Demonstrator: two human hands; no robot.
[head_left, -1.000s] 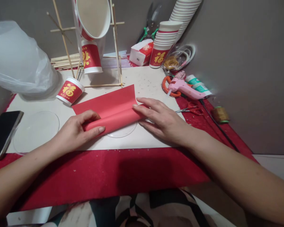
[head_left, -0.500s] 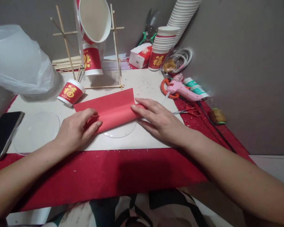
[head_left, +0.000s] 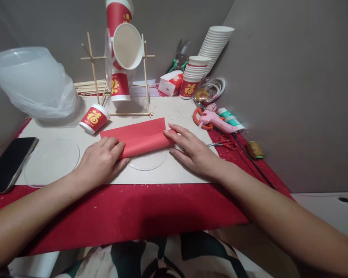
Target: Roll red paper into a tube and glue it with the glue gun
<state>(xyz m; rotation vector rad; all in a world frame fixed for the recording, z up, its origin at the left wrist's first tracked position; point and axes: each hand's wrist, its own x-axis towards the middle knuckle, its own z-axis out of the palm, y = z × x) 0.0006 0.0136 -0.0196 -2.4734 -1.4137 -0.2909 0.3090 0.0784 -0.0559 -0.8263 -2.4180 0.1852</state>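
Note:
A sheet of red paper [head_left: 142,138] lies at the middle of the white board, its near edge curled over toward the far side. My left hand [head_left: 103,158] grips its left end, fingers bent on top and thumb low at the near edge. At the right end, my right hand [head_left: 188,148] holds the fold, index finger on top and thumb below. Partly under the paper lies a clear round disc [head_left: 147,164]. A second clear disc [head_left: 52,162] rests left of my left hand.
Behind stands a stick frame [head_left: 146,77] with red-and-white paper cups [head_left: 120,85]. Another cup [head_left: 94,118] tilts at its left foot. A phone [head_left: 10,164] and plastic bag [head_left: 40,88] are left; a pink glue gun [head_left: 216,119], scissors [head_left: 224,143], thread spool [head_left: 254,150] and stacked cups [head_left: 190,85] are right.
My left hand has shifted along the paper's near edge, its fingers now laid over the top. The paper's curl looks slightly flatter. The camera view has tilted up a little.

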